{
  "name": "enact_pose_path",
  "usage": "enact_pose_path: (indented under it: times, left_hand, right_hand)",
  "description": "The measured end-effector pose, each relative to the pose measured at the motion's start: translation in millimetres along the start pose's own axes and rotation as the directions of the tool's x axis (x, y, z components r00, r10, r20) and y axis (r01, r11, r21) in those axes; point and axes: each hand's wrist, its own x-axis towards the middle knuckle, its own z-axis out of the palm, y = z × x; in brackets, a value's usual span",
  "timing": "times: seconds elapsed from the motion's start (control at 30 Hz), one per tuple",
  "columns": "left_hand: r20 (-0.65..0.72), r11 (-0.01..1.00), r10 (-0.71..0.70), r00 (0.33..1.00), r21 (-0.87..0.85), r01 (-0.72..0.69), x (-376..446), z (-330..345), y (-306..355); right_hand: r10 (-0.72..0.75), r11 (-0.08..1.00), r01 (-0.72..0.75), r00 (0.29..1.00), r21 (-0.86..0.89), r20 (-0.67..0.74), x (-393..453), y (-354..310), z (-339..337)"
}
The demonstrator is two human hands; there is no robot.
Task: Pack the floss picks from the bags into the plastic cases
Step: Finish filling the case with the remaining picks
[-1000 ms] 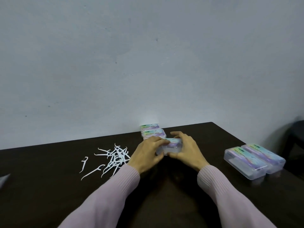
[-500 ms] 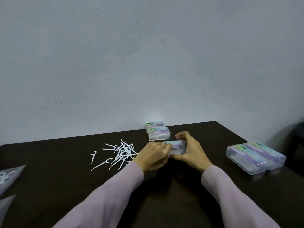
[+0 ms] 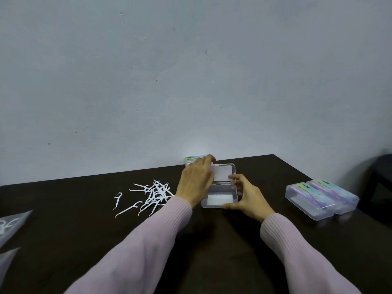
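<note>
open case (image 3: 219,194) mid-table, white card inside | left hand (image 3: 196,179) grips lid (image 3: 222,172) | right hand (image 3: 247,197) curls round base | loose floss picks (image 3: 153,193) left | two closed cases (image 3: 320,198) right

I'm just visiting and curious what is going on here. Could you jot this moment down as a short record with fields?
surface: dark brown table
open case: clear plastic case, lid raised, no picks visible inside
left hand: left hand holds the lid
right hand: right hand grips the case's base
loose picks: pile of white floss picks left of the case
closed cases: two clear lidded cases at right, side by side
bags: clear bags at left edge
</note>
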Motion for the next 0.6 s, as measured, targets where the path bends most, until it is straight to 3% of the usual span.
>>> enact_pose_path:
  times: [0.13, 0.27, 0.43, 0.6]
  left_hand:
    - [0.023, 1.0, 0.019, 1.0, 0.015, -0.019, -7.5, 4.1, -5.5]
    - [0.093, 0.998, -0.015, 0.996, 0.058, 0.009, -17.9, 4.4, -24.4]
    - [0.141, 0.995, -0.098, 0.985, 0.04, 0.094, -28.6, -7.9, -49.1]
    - [0.207, 0.981, -0.195, 0.959, 0.052, 0.188, -44.6, -25.4, -77.9]
  right_hand:
    - [0.096, 0.994, -0.094, 0.995, -0.059, 0.029, 1.3, 1.1, -0.8]
    - [0.107, 0.977, -0.097, 0.993, -0.191, 0.046, 0.4, 0.4, 0.8]
    - [0.001, 0.947, -0.027, 0.997, -0.321, -0.081, -4.9, -8.6, 7.6]
    - [-0.138, 0.95, 0.106, 0.986, -0.294, -0.091, -8.1, -29.6, 21.9]
